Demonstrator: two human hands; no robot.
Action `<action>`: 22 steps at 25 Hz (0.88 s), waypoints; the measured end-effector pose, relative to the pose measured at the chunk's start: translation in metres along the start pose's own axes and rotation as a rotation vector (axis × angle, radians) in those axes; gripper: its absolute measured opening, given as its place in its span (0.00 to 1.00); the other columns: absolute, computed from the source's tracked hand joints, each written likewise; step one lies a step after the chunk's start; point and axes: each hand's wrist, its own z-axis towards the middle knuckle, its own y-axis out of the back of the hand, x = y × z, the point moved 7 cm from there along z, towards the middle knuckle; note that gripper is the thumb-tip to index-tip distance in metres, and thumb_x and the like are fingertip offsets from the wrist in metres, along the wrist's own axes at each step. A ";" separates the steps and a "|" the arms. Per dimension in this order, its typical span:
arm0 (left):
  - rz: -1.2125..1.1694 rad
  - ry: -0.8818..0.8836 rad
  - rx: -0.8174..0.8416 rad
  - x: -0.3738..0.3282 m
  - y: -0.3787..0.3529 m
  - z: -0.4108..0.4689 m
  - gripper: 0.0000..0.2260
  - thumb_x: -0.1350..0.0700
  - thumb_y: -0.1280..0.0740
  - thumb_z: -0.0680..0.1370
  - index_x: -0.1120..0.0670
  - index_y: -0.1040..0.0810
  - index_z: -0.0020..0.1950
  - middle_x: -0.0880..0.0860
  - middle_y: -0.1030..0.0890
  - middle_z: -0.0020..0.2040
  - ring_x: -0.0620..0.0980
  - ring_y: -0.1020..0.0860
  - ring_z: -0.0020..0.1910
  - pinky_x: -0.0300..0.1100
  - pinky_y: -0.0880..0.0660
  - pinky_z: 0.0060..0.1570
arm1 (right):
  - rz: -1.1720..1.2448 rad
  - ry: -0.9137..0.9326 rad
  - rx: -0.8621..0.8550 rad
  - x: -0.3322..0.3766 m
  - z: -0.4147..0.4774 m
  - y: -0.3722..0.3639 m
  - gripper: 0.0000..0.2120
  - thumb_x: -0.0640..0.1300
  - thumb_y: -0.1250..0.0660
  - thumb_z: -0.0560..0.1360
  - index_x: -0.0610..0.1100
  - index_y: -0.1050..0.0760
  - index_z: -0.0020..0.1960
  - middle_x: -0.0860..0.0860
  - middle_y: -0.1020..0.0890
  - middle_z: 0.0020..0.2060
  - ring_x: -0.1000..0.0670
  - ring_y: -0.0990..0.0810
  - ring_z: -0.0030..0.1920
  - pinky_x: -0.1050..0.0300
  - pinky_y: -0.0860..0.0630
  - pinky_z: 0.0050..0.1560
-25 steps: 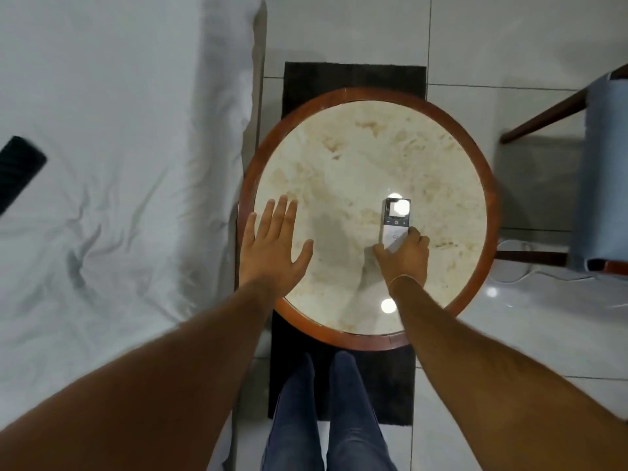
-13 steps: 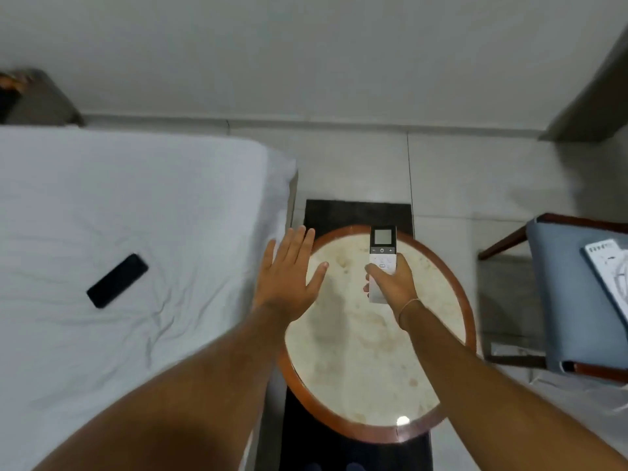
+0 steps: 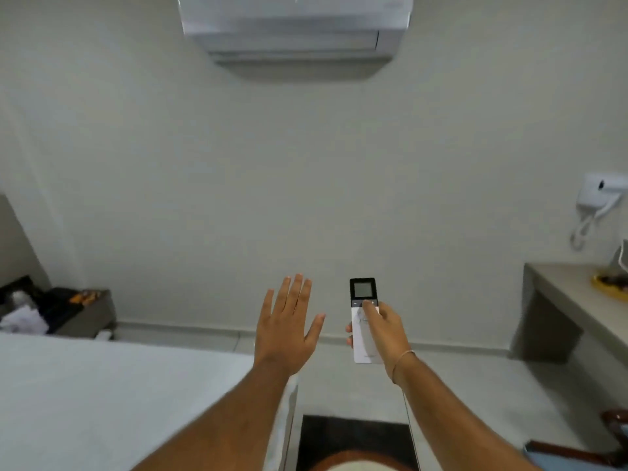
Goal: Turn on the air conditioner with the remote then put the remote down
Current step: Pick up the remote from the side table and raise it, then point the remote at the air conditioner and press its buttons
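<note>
The white air conditioner (image 3: 295,32) hangs high on the wall at the top of the view, its flap closed. My right hand (image 3: 384,329) holds the white remote (image 3: 363,321) upright in the air, its dark screen end pointing up toward the unit. My thumb rests on the buttons just below the screen. My left hand (image 3: 287,326) is raised beside it, to the left, flat and empty with fingers spread.
A bed with a white sheet (image 3: 112,396) fills the lower left. The round wooden-rimmed table (image 3: 334,462) shows at the bottom edge on a dark mat (image 3: 353,436). A grey counter (image 3: 574,300) and a wall phone (image 3: 598,202) are at the right. A low stand with clutter (image 3: 68,309) sits at the far left.
My right hand lifted the remote off the round table and raised it toward the wall. The view tilted up from the table to the air conditioner. My left hand rose too, still flat.
</note>
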 end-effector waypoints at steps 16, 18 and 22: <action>0.081 -0.058 -0.471 0.008 0.225 0.149 0.32 0.39 0.49 0.86 0.52 0.46 0.87 0.52 0.44 0.87 0.52 0.49 0.86 0.59 0.47 0.82 | -0.004 0.472 0.113 0.273 -0.049 -0.054 0.11 0.48 0.40 0.84 0.42 0.23 0.59 0.31 0.14 0.44 0.39 0.16 0.32 0.53 0.19 0.35; 0.090 -0.051 -0.488 0.010 0.232 0.152 0.32 0.38 0.49 0.86 0.52 0.46 0.87 0.52 0.44 0.87 0.52 0.48 0.86 0.59 0.47 0.82 | -0.016 0.508 0.124 0.277 -0.052 -0.056 0.10 0.47 0.40 0.84 0.43 0.23 0.59 0.31 0.14 0.44 0.40 0.16 0.32 0.51 0.19 0.35; 0.094 -0.054 -0.492 0.012 0.238 0.156 0.32 0.38 0.50 0.86 0.52 0.46 0.87 0.53 0.43 0.87 0.53 0.48 0.86 0.58 0.49 0.82 | -0.046 0.509 0.118 0.282 -0.054 -0.059 0.10 0.45 0.40 0.84 0.41 0.24 0.57 0.39 0.15 0.37 0.39 0.17 0.31 0.52 0.19 0.35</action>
